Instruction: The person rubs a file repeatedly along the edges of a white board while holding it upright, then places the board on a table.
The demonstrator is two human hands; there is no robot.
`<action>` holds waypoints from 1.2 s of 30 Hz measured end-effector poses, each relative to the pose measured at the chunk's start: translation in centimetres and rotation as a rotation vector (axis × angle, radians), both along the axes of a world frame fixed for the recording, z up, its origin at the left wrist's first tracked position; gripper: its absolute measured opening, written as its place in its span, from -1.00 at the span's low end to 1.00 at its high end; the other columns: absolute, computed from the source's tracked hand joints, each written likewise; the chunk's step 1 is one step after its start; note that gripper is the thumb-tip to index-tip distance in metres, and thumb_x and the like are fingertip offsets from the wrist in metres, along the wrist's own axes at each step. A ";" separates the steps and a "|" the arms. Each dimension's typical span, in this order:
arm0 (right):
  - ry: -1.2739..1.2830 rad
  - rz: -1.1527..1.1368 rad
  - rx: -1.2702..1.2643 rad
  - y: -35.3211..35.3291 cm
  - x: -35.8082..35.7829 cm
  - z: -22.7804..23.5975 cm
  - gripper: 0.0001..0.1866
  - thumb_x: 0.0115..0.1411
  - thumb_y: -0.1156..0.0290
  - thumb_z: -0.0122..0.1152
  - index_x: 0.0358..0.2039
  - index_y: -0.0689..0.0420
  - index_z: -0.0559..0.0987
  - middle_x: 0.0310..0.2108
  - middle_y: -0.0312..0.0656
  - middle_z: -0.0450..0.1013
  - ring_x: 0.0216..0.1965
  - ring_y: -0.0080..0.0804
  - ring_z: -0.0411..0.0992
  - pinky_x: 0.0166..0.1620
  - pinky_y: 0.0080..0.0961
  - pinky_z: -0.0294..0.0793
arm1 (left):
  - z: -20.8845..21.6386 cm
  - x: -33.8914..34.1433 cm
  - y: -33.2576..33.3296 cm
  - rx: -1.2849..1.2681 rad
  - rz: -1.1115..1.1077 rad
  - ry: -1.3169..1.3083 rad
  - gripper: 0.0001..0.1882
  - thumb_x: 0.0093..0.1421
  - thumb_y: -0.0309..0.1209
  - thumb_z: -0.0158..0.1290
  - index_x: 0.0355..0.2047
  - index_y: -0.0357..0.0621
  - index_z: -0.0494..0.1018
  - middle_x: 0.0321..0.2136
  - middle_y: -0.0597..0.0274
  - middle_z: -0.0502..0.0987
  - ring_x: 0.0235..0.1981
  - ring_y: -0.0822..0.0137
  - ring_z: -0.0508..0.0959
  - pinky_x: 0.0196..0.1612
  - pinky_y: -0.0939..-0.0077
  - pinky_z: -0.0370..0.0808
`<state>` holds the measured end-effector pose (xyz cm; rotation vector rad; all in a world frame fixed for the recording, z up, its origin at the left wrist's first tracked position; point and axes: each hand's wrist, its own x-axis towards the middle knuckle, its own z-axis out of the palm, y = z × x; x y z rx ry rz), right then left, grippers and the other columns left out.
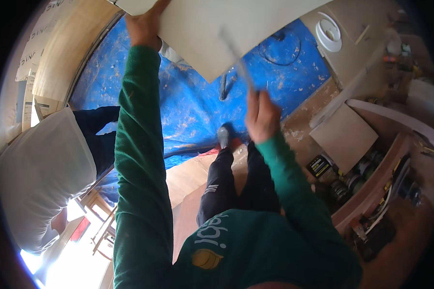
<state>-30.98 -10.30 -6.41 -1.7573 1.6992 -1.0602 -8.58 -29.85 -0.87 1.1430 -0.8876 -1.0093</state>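
Gripping a narrow, blurred tool (pixel 242 67) in closed fingers of the right hand (pixel 264 115), extending ahead of them; clasping a pale board (pixel 195 33), just right of left hand (pixel 144 28), fingertips partly hidden.

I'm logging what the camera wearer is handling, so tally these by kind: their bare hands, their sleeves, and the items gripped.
Bare hands: 2, left hand and right hand
Long green fabric sleeves: 2
Pale flat straight-edged board, in the left hand: 1
Long thin grey tool, blurred, in the right hand: 1
Total: 6
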 end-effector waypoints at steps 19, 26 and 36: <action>0.311 -0.002 0.130 -3.2 -0.4 5.3 -0.72 0.37 0.23 -0.06 -0.45 0.11 0.42 -0.67 0.09 0.38 -0.56 0.19 0.41 -0.57 -0.02 0.31 | 0.0 -0.2 1.1 0.017 -0.077 0.116 -0.53 0.13 -0.48 0.16 0.04 -0.29 0.33 -0.16 0.09 0.53 -0.22 0.23 0.57 -0.20 0.39 0.56; 0.360 0.076 0.165 2.3 0.9 5.4 -0.70 0.33 0.24 0.02 -0.50 0.11 0.34 -0.69 0.08 0.37 -0.58 0.16 0.41 -0.56 0.00 0.31 | -0.4 -0.2 0.8 -0.064 0.010 0.071 -0.52 0.11 -0.46 0.20 0.02 -0.30 0.33 -0.17 0.11 0.53 -0.22 0.25 0.56 -0.21 0.42 0.56; 0.413 0.105 0.183 1.0 1.0 7.0 -0.71 0.34 0.19 0.01 -0.46 0.10 0.36 -0.69 0.06 0.40 -0.61 0.15 0.42 -0.56 0.02 0.37 | -2.0 0.5 0.2 -0.044 -0.006 0.099 -0.46 0.07 -0.48 0.26 0.03 -0.27 0.29 -0.16 0.07 0.53 -0.22 0.20 0.59 -0.20 0.34 0.59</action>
